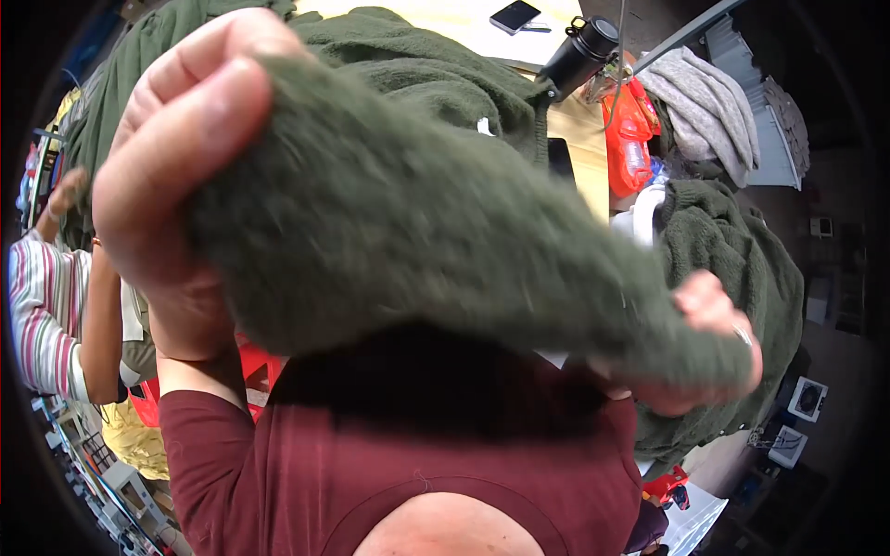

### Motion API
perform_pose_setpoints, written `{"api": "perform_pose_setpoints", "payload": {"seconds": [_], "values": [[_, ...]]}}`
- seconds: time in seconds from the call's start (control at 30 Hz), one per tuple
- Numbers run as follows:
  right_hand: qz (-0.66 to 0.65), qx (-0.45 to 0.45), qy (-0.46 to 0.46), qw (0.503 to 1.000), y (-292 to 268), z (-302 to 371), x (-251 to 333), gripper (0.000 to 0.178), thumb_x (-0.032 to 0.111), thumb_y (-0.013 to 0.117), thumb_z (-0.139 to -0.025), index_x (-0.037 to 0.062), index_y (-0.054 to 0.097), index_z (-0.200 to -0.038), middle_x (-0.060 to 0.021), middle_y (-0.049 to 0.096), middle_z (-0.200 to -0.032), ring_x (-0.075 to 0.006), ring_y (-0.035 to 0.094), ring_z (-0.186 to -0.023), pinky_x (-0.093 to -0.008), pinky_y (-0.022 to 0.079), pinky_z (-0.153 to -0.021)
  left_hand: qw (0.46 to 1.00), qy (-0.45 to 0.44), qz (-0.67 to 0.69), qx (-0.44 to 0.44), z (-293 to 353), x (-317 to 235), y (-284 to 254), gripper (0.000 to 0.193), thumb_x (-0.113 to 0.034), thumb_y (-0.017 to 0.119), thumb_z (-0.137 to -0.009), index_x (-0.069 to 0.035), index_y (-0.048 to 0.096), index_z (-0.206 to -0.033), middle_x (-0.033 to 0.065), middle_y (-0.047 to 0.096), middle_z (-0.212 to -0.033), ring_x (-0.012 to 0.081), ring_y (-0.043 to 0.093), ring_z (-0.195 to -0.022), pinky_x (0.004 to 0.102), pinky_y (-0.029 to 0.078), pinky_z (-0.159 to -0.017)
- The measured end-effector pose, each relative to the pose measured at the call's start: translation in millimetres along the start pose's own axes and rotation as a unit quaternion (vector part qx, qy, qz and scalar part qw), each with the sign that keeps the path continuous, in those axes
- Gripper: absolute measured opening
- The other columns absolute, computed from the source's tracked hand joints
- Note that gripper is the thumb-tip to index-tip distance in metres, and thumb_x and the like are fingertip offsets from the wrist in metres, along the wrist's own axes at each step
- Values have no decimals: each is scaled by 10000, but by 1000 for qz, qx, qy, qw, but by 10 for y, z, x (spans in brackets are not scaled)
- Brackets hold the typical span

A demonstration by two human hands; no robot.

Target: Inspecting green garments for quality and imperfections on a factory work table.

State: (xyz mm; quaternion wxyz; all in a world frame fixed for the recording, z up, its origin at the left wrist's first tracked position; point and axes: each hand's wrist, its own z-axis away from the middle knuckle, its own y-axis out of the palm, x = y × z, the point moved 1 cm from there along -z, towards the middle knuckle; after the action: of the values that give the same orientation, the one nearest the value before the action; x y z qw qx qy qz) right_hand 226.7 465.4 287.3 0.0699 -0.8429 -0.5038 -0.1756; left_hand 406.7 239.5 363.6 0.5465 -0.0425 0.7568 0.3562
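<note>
A fuzzy dark green piece of knitted fabric (417,232) is stretched between my two hands, close to the camera and blurred in places. My left hand (181,157) grips its upper left end, the thumb pressed on top. At the lower right, my right hand (718,324) is closed on the other end, with a ring on one finger. Whether this is a sleeve or another part of a garment, I cannot tell. Behind it, more dark green knitwear (417,69) lies heaped on the table.
On the pale wooden table (417,14) are a phone (514,16) and a black flask (582,54). An orange-red plastic bag (630,134) and grey knitwear (700,107) lie to the right, above another green pile (723,232). A co-worker in a striped shirt (46,315) is at left.
</note>
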Motion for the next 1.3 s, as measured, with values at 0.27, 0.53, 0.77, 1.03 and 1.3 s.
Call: {"api": "perform_pose_setpoints", "payload": {"seconds": [0.27,0.53,0.77,1.03,1.3], "values": [[174,0,437,883,366,579,-709,392,-124,525,-647,-29,547,-1026,-58,547,-990,-128,521,-902,-252,411,-830,973,-215,-82,-19,-58,1099,-683,73,-22,626,-736,-2,596,-799,12,601,-734,65,538,-646,211,439,-625],[86,134,483,861,690,515,-922,581,126,798,-530,20,563,-1051,-21,549,-860,-98,482,-766,-222,396,-668,967,-193,-153,57,140,1283,-562,150,72,577,-729,6,605,-860,15,608,-780,44,545,-688,175,441,-625],[-32,125,468,874,820,708,-1155,127,51,655,-682,4,619,-794,-46,496,-657,-126,466,-623,-255,372,-563,877,7,-477,56,173,1311,-560,141,54,576,-705,27,604,-841,93,604,-712,154,580,-633,272,455,-579],[-4,184,462,867,778,743,-1190,138,-8,617,-665,-16,603,-802,-45,492,-668,-116,462,-629,-256,365,-559,958,-272,-91,-3,121,1465,-666,80,-55,563,-755,-8,597,-700,-14,572,-639,40,487,-566,191,380,-522],[-55,145,546,824,295,963,-1208,486,-38,622,-650,0,501,-1119,-71,567,-1020,-129,520,-969,-251,402,-848,969,-201,49,-136,28,1276,-804,74,-44,537,-783,4,593,-779,52,615,-732,104,571,-637,230,464,-632]]}}
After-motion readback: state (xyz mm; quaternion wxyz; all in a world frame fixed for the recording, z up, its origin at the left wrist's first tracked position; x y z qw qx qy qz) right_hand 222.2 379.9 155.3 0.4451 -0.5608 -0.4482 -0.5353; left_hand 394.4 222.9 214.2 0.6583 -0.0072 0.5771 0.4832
